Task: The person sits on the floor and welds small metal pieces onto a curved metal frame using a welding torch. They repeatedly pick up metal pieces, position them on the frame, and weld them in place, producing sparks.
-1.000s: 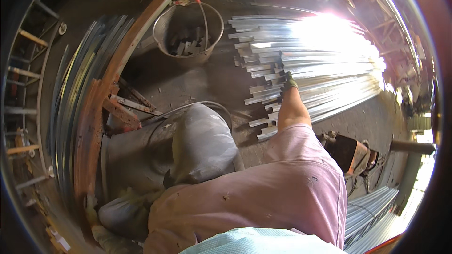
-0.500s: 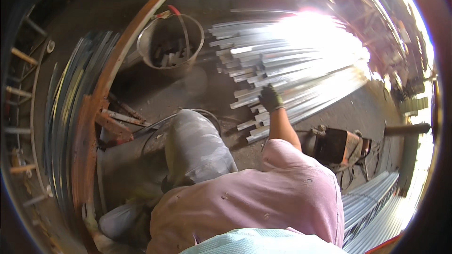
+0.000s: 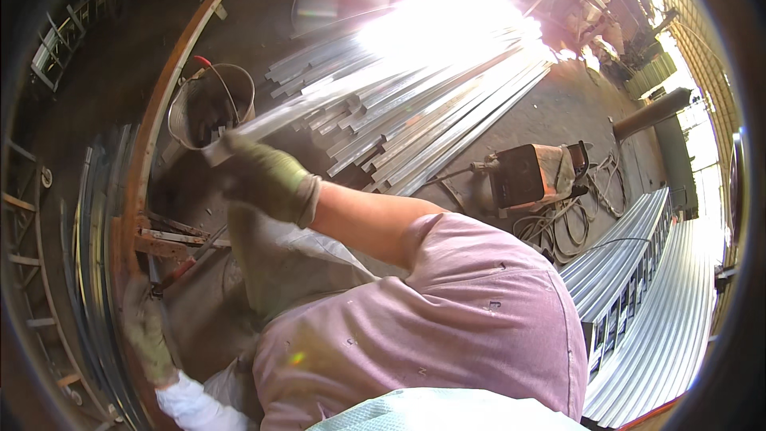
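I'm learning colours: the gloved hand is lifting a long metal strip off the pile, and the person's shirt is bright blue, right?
Not quite. The head view shows the shirt is pink, not blue. The rest holds: the gloved right hand grips a long metal strip above the pile.

Metal workshop: a pile of long metal bars on a dirt floor, a welding machine with cables, corrugated sheets.

A metal bucket stands near a welding machine.
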The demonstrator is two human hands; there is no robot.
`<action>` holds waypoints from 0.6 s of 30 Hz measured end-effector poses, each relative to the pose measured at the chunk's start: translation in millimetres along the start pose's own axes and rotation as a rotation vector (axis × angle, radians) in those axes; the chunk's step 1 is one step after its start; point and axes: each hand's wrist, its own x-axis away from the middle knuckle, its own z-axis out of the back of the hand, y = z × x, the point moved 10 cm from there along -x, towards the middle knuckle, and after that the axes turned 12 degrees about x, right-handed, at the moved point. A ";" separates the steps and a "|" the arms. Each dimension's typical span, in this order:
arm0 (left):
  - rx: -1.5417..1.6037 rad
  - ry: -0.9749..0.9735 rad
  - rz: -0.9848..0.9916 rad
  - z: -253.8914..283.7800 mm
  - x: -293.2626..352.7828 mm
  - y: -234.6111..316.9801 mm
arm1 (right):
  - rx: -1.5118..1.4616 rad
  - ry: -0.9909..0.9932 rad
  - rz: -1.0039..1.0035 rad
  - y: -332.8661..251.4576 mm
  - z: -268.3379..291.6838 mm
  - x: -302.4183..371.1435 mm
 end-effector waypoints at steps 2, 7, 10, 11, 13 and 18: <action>0.216 -0.197 -0.070 -73.9 -28.8 40.6 | 0.058 -0.306 -0.014 10.7 -54.1 8.0; 0.486 -0.297 -0.184 -116.5 -50.3 44.9 | 0.428 -0.383 0.068 42.7 -124.2 50.8; 0.758 -0.241 -0.135 -122.7 -43.7 45.2 | 0.283 -0.433 -0.069 69.1 -122.1 49.8; 0.809 -0.228 -0.112 -127.4 -41.2 48.1 | 0.140 -0.452 -0.165 79.6 -116.8 46.2; 0.932 -0.185 -0.018 -118.8 -36.1 52.0 | 0.146 -0.520 -0.152 66.1 -127.2 60.0; 0.849 0.052 -0.094 -114.0 -20.1 46.9 | 0.655 -0.580 0.006 57.5 -89.0 66.4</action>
